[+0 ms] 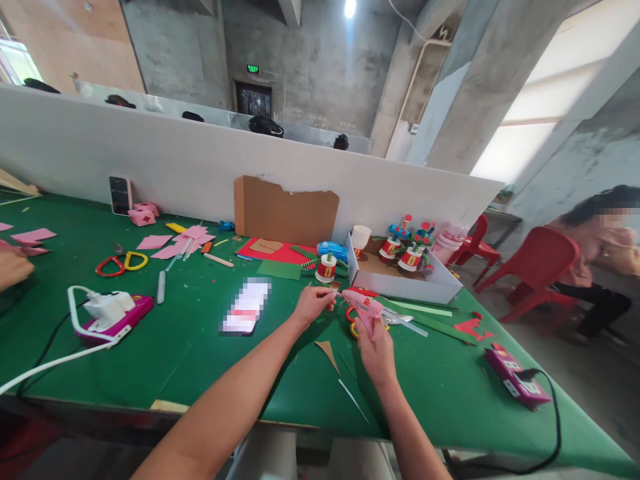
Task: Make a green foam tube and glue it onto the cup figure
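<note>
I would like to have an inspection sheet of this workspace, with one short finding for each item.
Surface: green table; a phone lies on it.
Job's things: pink glue gun; cup figure beside a white box holding more figures.
Clutter: pink paper pieces; scissors at left; brown scrap.
Hands: right hand grips the glue gun; left hand pinches a small piece near its nozzle, too small to identify.
Cables: white cable at left; black cable from the right-hand power strip runs to the near edge.
Surroundings: white partition behind; red chair and seated person at right; another person's hand at left edge.
</note>
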The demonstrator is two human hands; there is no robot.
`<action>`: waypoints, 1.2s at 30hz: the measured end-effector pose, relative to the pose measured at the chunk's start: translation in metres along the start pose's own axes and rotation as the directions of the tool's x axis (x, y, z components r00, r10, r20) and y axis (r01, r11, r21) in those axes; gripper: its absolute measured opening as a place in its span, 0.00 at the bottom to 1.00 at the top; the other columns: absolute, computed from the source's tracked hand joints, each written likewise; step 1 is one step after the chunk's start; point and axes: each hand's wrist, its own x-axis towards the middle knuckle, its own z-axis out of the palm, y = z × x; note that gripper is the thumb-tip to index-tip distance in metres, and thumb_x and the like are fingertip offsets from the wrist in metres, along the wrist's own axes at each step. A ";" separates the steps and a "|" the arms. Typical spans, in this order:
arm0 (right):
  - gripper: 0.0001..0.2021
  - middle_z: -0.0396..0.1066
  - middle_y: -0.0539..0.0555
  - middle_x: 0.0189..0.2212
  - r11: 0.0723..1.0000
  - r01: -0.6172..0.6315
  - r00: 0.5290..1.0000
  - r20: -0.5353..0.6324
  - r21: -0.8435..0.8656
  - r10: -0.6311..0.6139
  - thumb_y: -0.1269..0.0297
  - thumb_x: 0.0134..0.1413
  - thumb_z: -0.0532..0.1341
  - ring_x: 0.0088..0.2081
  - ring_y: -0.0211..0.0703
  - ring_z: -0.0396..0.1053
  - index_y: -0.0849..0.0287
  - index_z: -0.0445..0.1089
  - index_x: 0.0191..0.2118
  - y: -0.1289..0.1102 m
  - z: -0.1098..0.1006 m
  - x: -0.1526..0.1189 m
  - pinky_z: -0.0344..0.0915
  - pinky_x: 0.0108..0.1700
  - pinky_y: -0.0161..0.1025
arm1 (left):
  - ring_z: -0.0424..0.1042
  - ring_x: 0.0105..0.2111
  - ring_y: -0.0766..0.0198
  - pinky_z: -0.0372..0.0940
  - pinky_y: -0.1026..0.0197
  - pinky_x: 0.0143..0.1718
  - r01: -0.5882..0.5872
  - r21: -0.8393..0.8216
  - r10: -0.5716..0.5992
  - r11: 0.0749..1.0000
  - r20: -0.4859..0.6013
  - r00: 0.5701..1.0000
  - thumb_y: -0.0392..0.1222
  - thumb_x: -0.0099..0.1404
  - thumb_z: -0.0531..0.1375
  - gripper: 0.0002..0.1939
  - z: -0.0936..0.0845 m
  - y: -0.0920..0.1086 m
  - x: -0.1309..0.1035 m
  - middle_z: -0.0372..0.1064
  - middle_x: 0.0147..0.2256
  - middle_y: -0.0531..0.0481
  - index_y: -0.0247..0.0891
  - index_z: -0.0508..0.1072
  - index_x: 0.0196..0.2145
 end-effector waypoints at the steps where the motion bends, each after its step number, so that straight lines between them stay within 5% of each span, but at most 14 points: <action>1: 0.22 0.73 0.58 0.28 1.000 -0.005 1.000 -0.002 -0.005 0.005 0.51 0.55 0.51 0.29 0.49 0.71 0.63 0.67 0.45 0.001 0.000 0.000 0.65 0.31 0.40 | 0.65 0.19 0.70 0.63 0.67 0.24 0.000 0.004 0.000 1.000 0.002 1.000 0.43 0.54 0.61 0.10 0.000 0.000 0.000 0.71 0.20 0.51 0.32 0.76 0.27; 30: 0.22 0.73 0.58 0.26 0.997 -0.076 0.997 -0.010 0.033 0.076 0.50 0.52 0.53 0.26 0.47 0.69 0.63 0.66 0.44 0.006 -0.004 -0.003 0.63 0.27 0.38 | 0.66 0.19 0.70 0.61 0.67 0.23 0.011 -0.011 -0.011 1.000 -0.003 1.000 0.46 0.53 0.62 0.12 -0.001 0.000 0.000 0.70 0.20 0.52 0.33 0.76 0.25; 36: 0.20 0.69 0.50 0.21 0.916 -0.250 0.968 0.090 0.314 0.233 0.47 0.50 0.56 0.16 0.35 0.60 0.60 0.65 0.37 0.003 -0.009 -0.001 0.57 0.19 0.33 | 0.66 0.18 0.71 0.64 0.66 0.25 0.110 -0.213 -0.099 0.971 0.062 0.993 0.48 0.52 0.65 0.14 -0.001 0.003 -0.003 0.69 0.20 0.51 0.31 0.74 0.26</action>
